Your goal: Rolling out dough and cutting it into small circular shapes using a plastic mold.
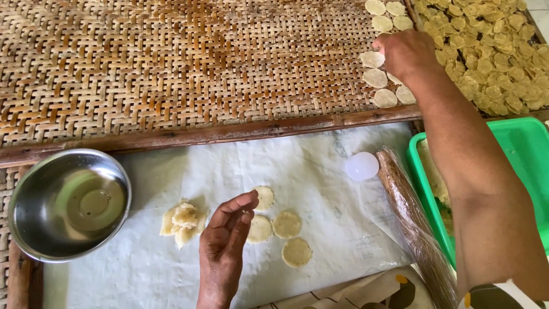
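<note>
A woven drying mat (pixel 171 63) stretched above the paper-covered desk (pixel 320 171). The right hand (pixel 403 52) pinched a dough disc (pixel 372 59) onto its rows; the left hand (pixel 224 240) hovered half-open beside four cut discs (pixel 286 224).

Four pale flat dough discs (pixel 278 229) lying just right of the left hand (pixel 224 246), fingertips touching the nearest, more discs (pixel 375 77) flat beside the right hand (pixel 405 52)
</note>
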